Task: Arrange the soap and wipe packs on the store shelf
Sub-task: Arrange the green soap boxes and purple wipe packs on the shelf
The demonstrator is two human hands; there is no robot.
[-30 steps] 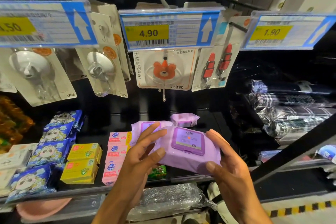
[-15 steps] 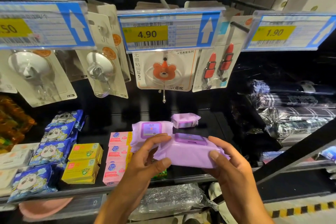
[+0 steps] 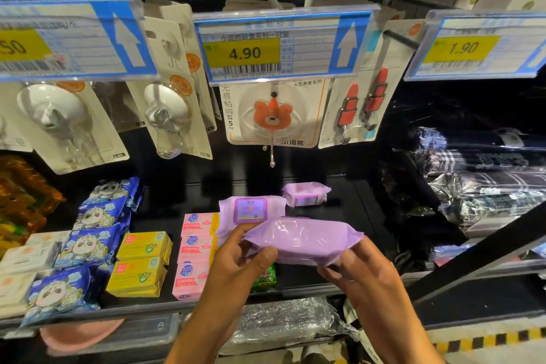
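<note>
Both hands hold a purple wipe pack (image 3: 304, 238) in front of the black shelf (image 3: 348, 216), its plain underside turned toward me. My left hand (image 3: 236, 263) grips its left end and my right hand (image 3: 363, 281) grips its lower right edge. Behind it a second purple wipe pack (image 3: 251, 210) stands with its lid label facing me, and a third small one (image 3: 305, 194) lies deeper on the shelf. Pink soap boxes (image 3: 195, 254) are stacked just left of my left hand, next to yellow soap boxes (image 3: 141, 263).
Blue panda packs (image 3: 88, 242) and white boxes (image 3: 26, 257) fill the shelf's left side. A green pack (image 3: 266, 276) lies under the held pack. Hook cards (image 3: 271, 115) and price tags (image 3: 277, 47) hang above. Wrapped dark rolls (image 3: 484, 180) sit to the right.
The held pack has been turned over: its lid faced me before, then tipped away, and now the plain underside shows. Both hands kept hold and shifted slightly.
</note>
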